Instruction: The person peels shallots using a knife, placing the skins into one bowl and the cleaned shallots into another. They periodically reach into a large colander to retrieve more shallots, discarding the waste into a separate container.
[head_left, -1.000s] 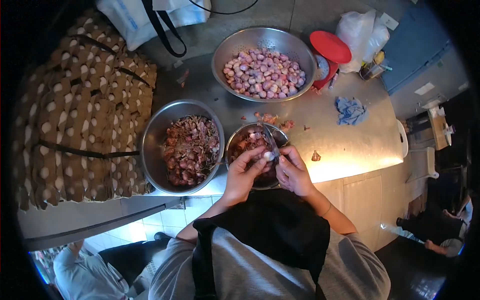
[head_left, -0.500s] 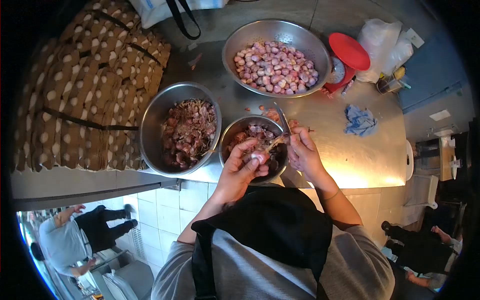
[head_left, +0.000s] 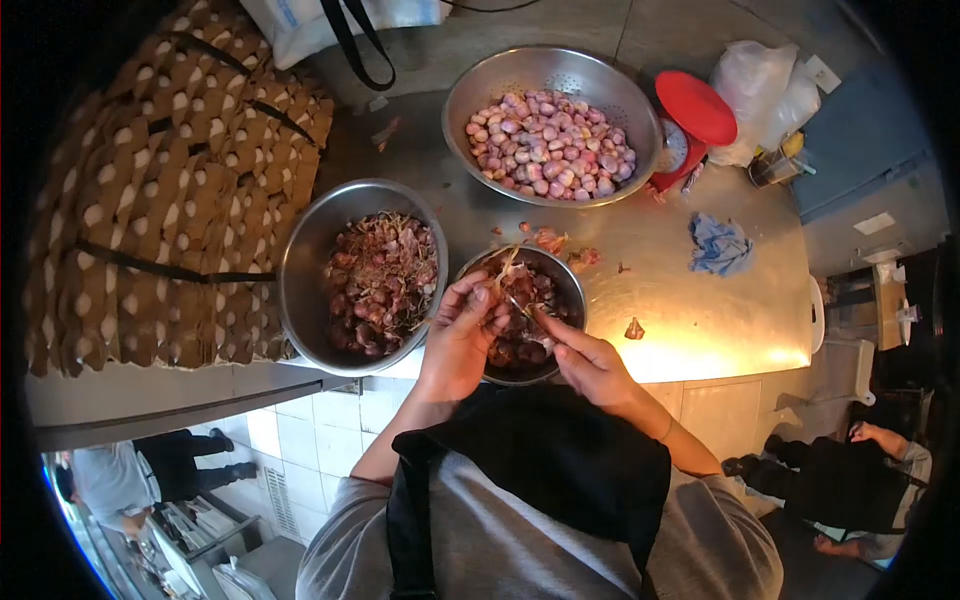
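Over the small metal bowl (head_left: 576,297), my left hand (head_left: 452,345) is closed on a shallot, mostly hidden by the fingers, with a pale dry stem (head_left: 507,265) sticking up. My right hand (head_left: 596,370) grips a small knife (head_left: 519,306), its blade angled toward the shallot. Shallot skins and dark pieces (head_left: 540,285) lie in the bowl beneath both hands. Left of it stands a larger metal bowl (head_left: 291,290) of unpeeled shallots (head_left: 370,275) with dry roots and skins. Peeled pink shallots (head_left: 552,145) fill part of a metal colander (head_left: 456,108) behind.
Stacked egg trays (head_left: 170,220) occupy the left side. At back right are a red scale (head_left: 697,107), plastic bags (head_left: 755,95) and a cup (head_left: 770,168). A blue cloth (head_left: 720,243) and skin scraps (head_left: 634,328) lie on the metal table (head_left: 700,320). Two people stand beyond.
My right hand has come down and left, bringing the knife from upright above the small bowl to low beside my left hand. The shallot is now more hidden by my left fingers.
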